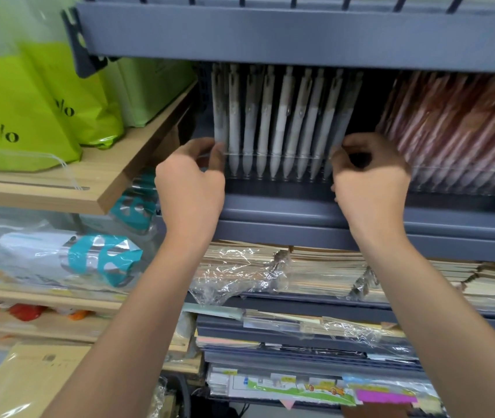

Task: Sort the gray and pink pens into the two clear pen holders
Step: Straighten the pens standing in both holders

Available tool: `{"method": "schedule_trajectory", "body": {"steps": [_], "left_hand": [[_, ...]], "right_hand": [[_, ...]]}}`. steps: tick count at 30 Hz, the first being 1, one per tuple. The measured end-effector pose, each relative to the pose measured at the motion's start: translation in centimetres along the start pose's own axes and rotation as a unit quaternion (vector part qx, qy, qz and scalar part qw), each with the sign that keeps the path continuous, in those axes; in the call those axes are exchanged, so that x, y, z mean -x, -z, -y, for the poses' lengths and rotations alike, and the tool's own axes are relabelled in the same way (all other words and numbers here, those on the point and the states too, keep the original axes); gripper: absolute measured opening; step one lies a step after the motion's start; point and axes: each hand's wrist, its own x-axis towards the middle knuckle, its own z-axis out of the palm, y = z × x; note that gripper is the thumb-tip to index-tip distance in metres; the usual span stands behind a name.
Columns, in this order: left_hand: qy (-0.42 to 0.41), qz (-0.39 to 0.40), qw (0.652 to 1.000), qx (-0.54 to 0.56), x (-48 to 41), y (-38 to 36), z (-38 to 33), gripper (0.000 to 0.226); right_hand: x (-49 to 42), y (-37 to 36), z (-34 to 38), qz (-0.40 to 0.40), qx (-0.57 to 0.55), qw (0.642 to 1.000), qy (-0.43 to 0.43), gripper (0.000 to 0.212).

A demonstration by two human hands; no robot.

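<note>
Gripping the clear plastic pen holder [270, 155] by both ends on the gray metal shelf [285, 214].

My left hand [190, 179] pinches its left end, thumb in front, and my right hand [369, 182] curls around its right end. The holder sits near the shelf's front lip, and the upper gray shelf board [270, 34] hangs low over the pen tops, leaving little headroom. A light wooden shelf [59, 190] carrying lime-green bags [14, 116] closes off the left. The second clear holder [457, 188], packed with pink pens [457, 122], stands just beside my right hand. The pale gray click pens [279, 116] stand upright in a tidy row, tips down, slightly blurred.
</note>
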Motion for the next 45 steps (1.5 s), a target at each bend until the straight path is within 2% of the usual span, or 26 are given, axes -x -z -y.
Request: {"method": "schedule_trajectory", "body": {"steps": [13,18,21,24,29,34,39,45], "left_hand": [[-0.014,-0.010,1.000,-0.017,0.1,-0.2,0.2,0.028],[-0.024,-0.013,1.000,-0.014,0.1,-0.2,0.3,0.028],[-0.018,-0.017,0.999,0.026,0.3,-0.1,0.1,0.024],[-0.039,-0.053,0.995,0.073,0.5,0.2,-0.4,0.012],[-0.064,-0.042,0.997,0.022,0.9,-0.4,-1.1,0.017],[-0.097,-0.109,0.989,-0.029,2.0,-1.1,-2.7,0.016],[-0.079,-0.071,0.994,-0.015,2.2,-2.6,-3.8,0.014],[-0.069,-0.077,0.995,0.014,2.3,-3.7,-3.8,0.016]], "right_hand": [[-0.1,0.0,-0.3,0.010,0.031,0.999,0.020,0.016],[-0.1,0.0,-0.1,0.009,0.004,1.000,0.006,0.019],[0.0,0.0,-0.1,0.011,-0.005,1.000,0.003,0.020],[-0.1,0.0,-0.2,0.009,-0.014,1.000,0.006,0.017],[-0.1,0.0,-0.3,0.007,-0.032,0.999,0.003,0.013],[-0.1,0.1,-0.3,0.008,-0.033,0.999,0.006,0.013],[-0.1,0.1,-0.4,0.012,-0.035,0.999,0.002,0.012],[-0.1,0.1,-0.4,0.013,-0.035,0.999,-0.004,0.011]]}}
